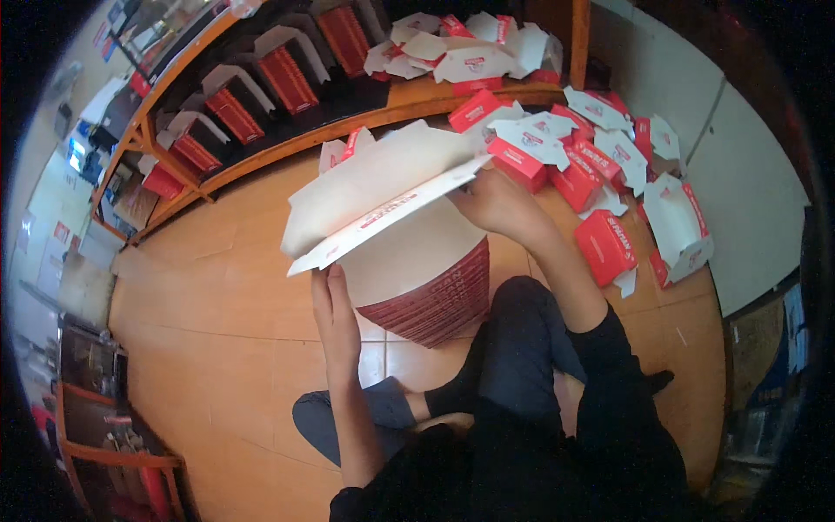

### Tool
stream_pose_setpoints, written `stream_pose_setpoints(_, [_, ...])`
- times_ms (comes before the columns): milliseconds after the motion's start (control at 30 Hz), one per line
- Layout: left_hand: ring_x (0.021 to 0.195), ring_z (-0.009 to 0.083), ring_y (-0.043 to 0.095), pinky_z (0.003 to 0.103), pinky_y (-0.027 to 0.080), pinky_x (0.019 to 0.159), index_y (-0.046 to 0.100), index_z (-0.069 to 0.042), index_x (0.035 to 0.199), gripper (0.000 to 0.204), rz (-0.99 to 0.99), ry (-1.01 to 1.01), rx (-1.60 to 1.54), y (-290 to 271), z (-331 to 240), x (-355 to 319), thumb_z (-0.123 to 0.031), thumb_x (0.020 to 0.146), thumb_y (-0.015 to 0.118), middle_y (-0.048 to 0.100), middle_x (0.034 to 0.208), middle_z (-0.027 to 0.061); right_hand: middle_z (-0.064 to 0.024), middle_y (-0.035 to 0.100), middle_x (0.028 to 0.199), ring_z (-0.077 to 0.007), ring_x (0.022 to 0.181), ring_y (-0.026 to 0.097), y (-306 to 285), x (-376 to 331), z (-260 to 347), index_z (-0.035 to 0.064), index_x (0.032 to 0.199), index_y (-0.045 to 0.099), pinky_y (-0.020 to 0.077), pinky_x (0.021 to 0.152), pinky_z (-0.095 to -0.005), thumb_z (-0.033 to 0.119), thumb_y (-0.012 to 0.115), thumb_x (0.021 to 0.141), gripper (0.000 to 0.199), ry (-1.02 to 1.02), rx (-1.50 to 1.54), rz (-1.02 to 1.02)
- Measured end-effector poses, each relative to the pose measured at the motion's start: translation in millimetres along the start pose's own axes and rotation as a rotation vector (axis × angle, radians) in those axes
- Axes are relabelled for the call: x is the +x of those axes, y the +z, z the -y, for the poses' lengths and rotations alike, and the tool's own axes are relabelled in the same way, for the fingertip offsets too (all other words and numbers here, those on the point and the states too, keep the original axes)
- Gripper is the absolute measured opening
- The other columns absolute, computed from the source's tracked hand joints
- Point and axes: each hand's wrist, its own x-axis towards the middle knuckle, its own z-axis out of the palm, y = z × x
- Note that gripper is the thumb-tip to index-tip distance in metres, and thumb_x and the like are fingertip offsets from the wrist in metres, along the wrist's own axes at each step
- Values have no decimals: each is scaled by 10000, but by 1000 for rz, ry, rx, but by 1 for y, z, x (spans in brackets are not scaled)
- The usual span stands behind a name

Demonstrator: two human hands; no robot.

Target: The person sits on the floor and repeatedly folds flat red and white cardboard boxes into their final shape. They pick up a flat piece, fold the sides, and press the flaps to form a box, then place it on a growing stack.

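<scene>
The person is sitting on the orange tiled floor (217,348) and is holding a large flat paperboard carton blank (391,209) above the lap, near the middle of the view. The left hand (335,313) is lying open and flat against the blank's near left edge, steadying it rather than clasping it. The right hand (496,204) is closing on the far right edge of the upper flap, fingers curled over the fold.

The blank is looking light and thin, stiff along its creases but likely to buckle or crease if squeezed mid-panel, so the folded edges and corners are seeming the safest places to take hold. It is showing a plain white inside and a red printed band along the lower panel.

Small folded red-and-white cartons (600,244) are lying scattered to the far right, and more are standing on the orange shelf (261,96) at the far left.
</scene>
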Motion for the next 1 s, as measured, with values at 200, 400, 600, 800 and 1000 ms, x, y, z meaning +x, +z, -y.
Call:
stream_pose_setpoints(200, [1195, 258, 450, 355, 318, 1031, 406, 32, 1340, 445, 9, -56, -94, 1, -1, -14, -238, 987, 434, 489, 1292, 183, -158, 668, 780, -212, 698, 654, 4, -16, -102, -39, 954, 636, 504, 616, -335, 320, 447, 957, 406, 257, 383, 151])
stream_pose_setpoints(400, [1284, 275, 390, 420, 343, 1036, 346, -63, 1418, 564, 51, 119, 6, -3, -4, -7, -302, 930, 498, 403, 1392, 172, -309, 626, 913, -395, 854, 646, -23, -138, -268, -37, 1013, 609, 514, 724, -446, 378, 444, 911, 458, 879, -196, -291])
stream_pose_setpoints(600, [1238, 253, 400, 427, 320, 1042, 329, -85, 1449, 607, 26, 110, -19, 5, -15, -6, -211, 877, 486, 397, 1405, 111, -287, 623, 1048, -207, 837, 675, -23, -250, -399, 75, 1403, 345, 566, 588, -273, 648, 324, 928, 745, 1223, 1326, -217])
stream_pose_setpoints(800, [1125, 241, 471, 383, 363, 1005, 308, -127, 1475, 726, 15, 113, 44, 1, -26, -3, -196, 775, 487, 424, 1316, 158, -354, 517, 1206, -288, 906, 667, 41, -228, -440, 41, 1403, 320, 597, 657, -289, 538, 487, 920, 712, 864, 1948, -277])
stream_pose_setpoints(1000, [1038, 209, 474, 320, 428, 903, 311, -148, 1478, 776, 109, 44, -64, -14, -24, 1, -35, 720, 433, 438, 1225, 118, -277, 599, 1045, -256, 854, 637, 54, -174, -341, 6, 1267, 481, 561, 753, -304, 406, 544, 927, 528, 630, 2161, -64])
